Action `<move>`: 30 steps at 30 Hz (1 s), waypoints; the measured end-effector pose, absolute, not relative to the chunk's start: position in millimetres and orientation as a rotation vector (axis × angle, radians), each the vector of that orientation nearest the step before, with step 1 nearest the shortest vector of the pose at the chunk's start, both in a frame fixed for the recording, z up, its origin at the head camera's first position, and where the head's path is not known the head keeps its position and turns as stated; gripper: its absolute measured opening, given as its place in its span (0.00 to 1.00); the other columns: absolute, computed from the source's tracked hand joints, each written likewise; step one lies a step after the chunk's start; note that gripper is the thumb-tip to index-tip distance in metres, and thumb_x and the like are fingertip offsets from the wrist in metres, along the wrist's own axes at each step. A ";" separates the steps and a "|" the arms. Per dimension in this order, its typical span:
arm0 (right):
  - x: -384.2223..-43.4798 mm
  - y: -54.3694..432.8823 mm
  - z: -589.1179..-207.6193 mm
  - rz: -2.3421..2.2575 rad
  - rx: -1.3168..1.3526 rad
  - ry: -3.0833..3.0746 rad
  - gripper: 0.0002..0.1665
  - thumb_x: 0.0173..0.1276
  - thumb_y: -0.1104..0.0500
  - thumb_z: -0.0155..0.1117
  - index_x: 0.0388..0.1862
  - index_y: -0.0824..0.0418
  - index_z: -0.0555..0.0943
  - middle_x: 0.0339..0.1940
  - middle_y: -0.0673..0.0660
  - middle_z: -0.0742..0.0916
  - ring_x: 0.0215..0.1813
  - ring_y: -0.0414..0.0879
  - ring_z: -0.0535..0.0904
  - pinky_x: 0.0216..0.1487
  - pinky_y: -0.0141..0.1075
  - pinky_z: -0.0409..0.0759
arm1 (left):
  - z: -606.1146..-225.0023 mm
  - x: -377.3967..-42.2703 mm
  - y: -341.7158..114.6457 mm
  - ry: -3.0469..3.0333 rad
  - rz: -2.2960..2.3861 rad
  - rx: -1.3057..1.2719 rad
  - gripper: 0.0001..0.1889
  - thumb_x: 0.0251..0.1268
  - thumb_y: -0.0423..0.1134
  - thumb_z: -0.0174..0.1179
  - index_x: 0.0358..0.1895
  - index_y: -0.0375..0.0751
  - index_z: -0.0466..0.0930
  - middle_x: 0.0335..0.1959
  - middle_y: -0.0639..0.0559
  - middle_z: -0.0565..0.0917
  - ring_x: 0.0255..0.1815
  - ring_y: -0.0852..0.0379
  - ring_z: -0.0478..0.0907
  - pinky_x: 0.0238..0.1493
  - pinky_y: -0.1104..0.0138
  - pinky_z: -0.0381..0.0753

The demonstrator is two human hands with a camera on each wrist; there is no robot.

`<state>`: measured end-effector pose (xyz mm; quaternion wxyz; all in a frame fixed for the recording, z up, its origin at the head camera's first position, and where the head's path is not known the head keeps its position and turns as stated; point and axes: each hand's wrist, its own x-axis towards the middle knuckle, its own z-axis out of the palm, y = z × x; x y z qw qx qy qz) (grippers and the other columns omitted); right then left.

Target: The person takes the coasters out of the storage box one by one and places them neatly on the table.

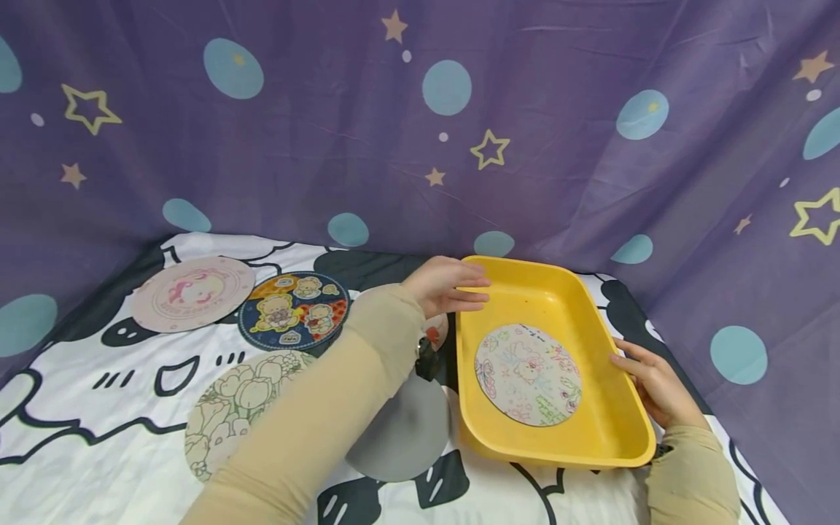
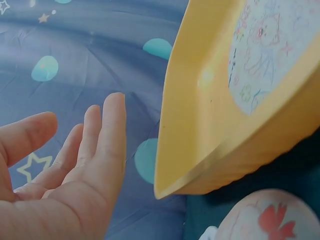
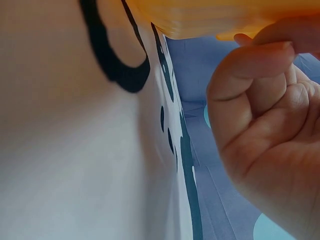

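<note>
A yellow tray (image 1: 600,430) stands at the right of the cloth, and a round disc with colourful doodles (image 1: 528,375) lies inside it. My right hand (image 1: 659,383) is at the tray's right side, its fingertips on the rim; the right wrist view shows its fingers (image 3: 250,65) curled close under the yellow edge. My left hand (image 1: 446,286) hovers by the tray's far left rim, holding nothing. In the left wrist view its fingers (image 2: 114,125) are extended, apart from the tray's corner. Below my left hand, a disc with a red bow (image 2: 275,220) is partly hidden.
Several round discs lie left of the tray: a pink one (image 1: 193,294), a dark blue one with bears (image 1: 294,312), a tulip-patterned one (image 1: 226,408) and a plain grey one (image 1: 403,430). My left sleeve covers parts of them. A purple curtain (image 1: 367,131) hangs behind.
</note>
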<state>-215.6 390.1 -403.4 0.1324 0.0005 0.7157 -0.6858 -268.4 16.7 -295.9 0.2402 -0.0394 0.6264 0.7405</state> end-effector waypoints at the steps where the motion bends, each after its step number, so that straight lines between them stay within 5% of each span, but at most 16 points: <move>1: -215.9 390.2 -403.5 -1.989 0.002 2.078 0.14 0.77 0.58 0.54 0.51 0.38 0.78 0.44 0.41 0.89 0.42 0.39 0.87 0.44 0.33 0.87 | -297.3 -268.5 18.2 1.690 2.035 -0.115 0.25 0.72 0.36 0.59 0.70 0.40 0.70 0.64 0.41 0.78 0.59 0.44 0.81 0.56 0.59 0.83; 30: -217.6 389.9 -402.2 -1.990 0.024 2.054 0.13 0.77 0.58 0.54 0.51 0.38 0.77 0.44 0.42 0.89 0.42 0.40 0.87 0.44 0.34 0.87 | -336.6 -260.5 78.1 1.313 2.379 -0.118 0.21 0.71 0.33 0.57 0.66 0.37 0.75 0.63 0.42 0.78 0.65 0.42 0.77 0.65 0.57 0.77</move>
